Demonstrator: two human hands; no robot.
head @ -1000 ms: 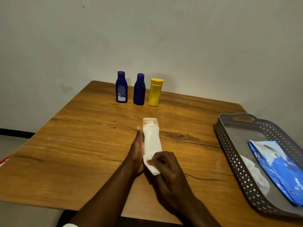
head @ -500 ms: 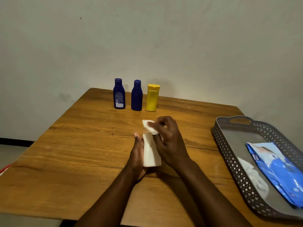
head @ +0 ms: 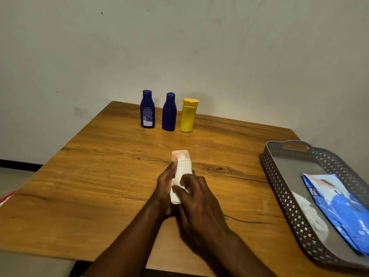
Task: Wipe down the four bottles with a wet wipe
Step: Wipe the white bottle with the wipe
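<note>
- The white bottle (head: 182,166) stands near the middle of the wooden table (head: 95,176), upright or leaning slightly, its long axis running from the cap at the far end down toward the person
- The left hand (head: 165,186) is wrapped around the bottle's left side, closed on it and steadying it, thumb reaching up just under the cap
- The right hand (head: 196,198) is closed on a white wet wipe (head: 175,194), pressing it against the bottle's lower body on the near side; the wipe shows only as a folded patch between the two hands
- The relation that matters: the uncovered stretch of the bottle, shoulder and cap, lies straight up and away from the right hand along that long axis, so any further stroke would most likely run lengthwise toward the cap, the left hand bracing against the push
- The right hand is the working hand and the nearer one to the wipe; the left hand cannot leave the bottle without freeing it to tip
- Three more bottles stand in a row at the far edge, well apart from the hands: a blue bottle with a label (head: 147,109), a plain blue bottle (head: 169,112) just beside it, and a yellow bottle (head: 188,115) to the right
- A grey perforated tray (head: 279,176) sits at the right edge of the table, holding a blue wipe packet (head: 339,208) and a crumpled white cloth or used wipe (head: 305,208); I cannot tell which
- My judgement: the white bottle is mid-wipe; whether the three at the back are already done cannot be read from here
</note>
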